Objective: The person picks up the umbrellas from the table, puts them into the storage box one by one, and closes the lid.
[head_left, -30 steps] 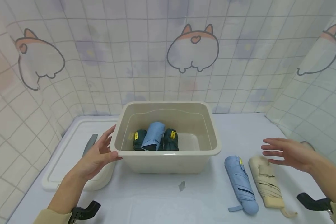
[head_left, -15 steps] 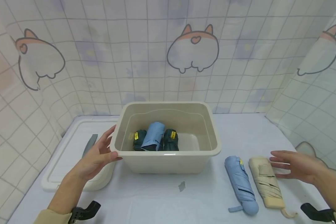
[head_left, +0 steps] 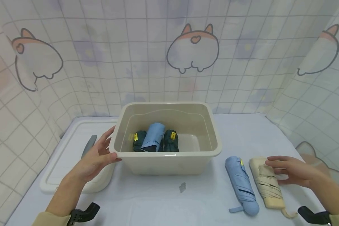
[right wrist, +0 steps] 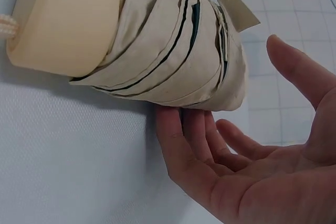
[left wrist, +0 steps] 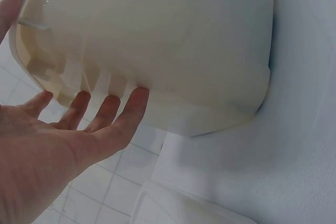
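A folded beige umbrella (head_left: 267, 182) lies at the right of the table, its strap loop toward me. My right hand (head_left: 292, 171) is beside it: in the right wrist view several fingertips (right wrist: 170, 129) reach its lower side, while the thumb (right wrist: 294, 64) stands off from the fabric. To its left lies a folded blue umbrella (head_left: 241, 185). A beige plastic bin (head_left: 169, 163) stands in the middle, holding a blue umbrella (head_left: 153, 136) between two dark green ones (head_left: 170, 141). With fingers nearly straight, my left hand (head_left: 94, 160) touches the bin's left end under the rim.
A white lid (head_left: 65, 169) with a grey handle (head_left: 88, 146) lies left of the bin, partly behind my left arm. A small grey patch (head_left: 182, 187) marks the white tabletop (head_left: 158, 201). Tile-patterned sheeting (head_left: 147, 62) surrounds the back and sides.
My right hand lowers, drawing back a little, then moves left to the beige umbrella. The left hand stays at the bin. The head view shifts slightly.
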`<move>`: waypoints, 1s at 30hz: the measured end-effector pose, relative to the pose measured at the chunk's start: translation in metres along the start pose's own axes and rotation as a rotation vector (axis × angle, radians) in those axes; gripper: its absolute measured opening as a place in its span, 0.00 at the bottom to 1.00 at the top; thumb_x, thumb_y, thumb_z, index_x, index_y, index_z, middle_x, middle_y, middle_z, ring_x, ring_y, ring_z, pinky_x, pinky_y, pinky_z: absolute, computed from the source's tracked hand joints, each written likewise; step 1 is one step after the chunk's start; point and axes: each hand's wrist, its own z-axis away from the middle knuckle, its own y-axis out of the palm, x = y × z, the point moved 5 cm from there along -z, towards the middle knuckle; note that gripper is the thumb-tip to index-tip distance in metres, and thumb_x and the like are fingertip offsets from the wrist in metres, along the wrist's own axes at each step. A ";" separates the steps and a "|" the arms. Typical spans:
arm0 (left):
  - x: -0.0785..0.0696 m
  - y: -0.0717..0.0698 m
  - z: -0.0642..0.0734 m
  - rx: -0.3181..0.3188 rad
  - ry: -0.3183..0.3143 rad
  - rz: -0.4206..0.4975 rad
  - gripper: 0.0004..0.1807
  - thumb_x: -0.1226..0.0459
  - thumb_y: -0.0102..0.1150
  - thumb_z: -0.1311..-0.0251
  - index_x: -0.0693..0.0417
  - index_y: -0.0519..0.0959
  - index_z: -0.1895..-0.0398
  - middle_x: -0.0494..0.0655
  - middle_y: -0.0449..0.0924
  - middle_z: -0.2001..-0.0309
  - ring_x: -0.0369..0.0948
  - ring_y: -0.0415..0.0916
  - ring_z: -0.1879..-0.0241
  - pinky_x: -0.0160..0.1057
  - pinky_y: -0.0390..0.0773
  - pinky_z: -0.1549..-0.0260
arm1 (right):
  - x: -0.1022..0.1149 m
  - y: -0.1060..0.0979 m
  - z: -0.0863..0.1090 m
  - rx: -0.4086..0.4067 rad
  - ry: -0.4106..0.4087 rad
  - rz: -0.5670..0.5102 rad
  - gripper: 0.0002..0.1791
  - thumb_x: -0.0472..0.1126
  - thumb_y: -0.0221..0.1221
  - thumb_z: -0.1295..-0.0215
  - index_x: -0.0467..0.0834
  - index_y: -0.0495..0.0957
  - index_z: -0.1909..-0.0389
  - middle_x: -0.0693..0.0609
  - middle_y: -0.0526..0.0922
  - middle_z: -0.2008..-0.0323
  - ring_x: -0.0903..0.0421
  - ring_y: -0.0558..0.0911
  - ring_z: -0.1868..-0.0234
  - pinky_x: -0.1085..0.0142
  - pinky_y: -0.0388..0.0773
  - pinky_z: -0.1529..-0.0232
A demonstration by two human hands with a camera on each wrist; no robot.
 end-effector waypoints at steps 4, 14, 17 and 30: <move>0.000 0.000 0.001 -0.003 0.000 -0.006 0.50 0.67 0.63 0.31 0.39 0.42 0.16 0.60 0.49 0.23 0.51 0.65 0.31 0.47 0.77 0.44 | 0.006 0.007 0.000 -0.015 -0.014 0.059 0.48 0.52 0.57 0.23 0.22 0.43 0.25 0.26 0.65 0.33 0.32 0.67 0.34 0.42 0.77 0.44; -0.002 0.000 0.000 0.001 0.004 0.001 0.50 0.67 0.63 0.31 0.40 0.42 0.16 0.59 0.50 0.24 0.50 0.66 0.32 0.48 0.77 0.44 | 0.014 0.015 0.004 -0.076 -0.055 0.288 0.49 0.51 0.64 0.29 0.14 0.52 0.34 0.21 0.67 0.38 0.32 0.75 0.39 0.46 0.79 0.46; -0.002 0.000 0.000 -0.002 0.001 0.006 0.50 0.67 0.64 0.31 0.40 0.42 0.16 0.60 0.50 0.24 0.50 0.66 0.32 0.48 0.77 0.44 | 0.015 0.016 0.004 -0.081 -0.058 0.319 0.48 0.51 0.64 0.29 0.12 0.54 0.36 0.27 0.74 0.43 0.35 0.78 0.42 0.46 0.79 0.46; -0.002 0.001 0.001 -0.004 0.001 -0.004 0.50 0.67 0.64 0.31 0.39 0.43 0.16 0.59 0.50 0.24 0.51 0.66 0.32 0.47 0.77 0.44 | 0.019 0.024 0.005 -0.101 -0.061 0.263 0.46 0.48 0.65 0.30 0.19 0.52 0.33 0.30 0.75 0.45 0.42 0.82 0.48 0.45 0.81 0.49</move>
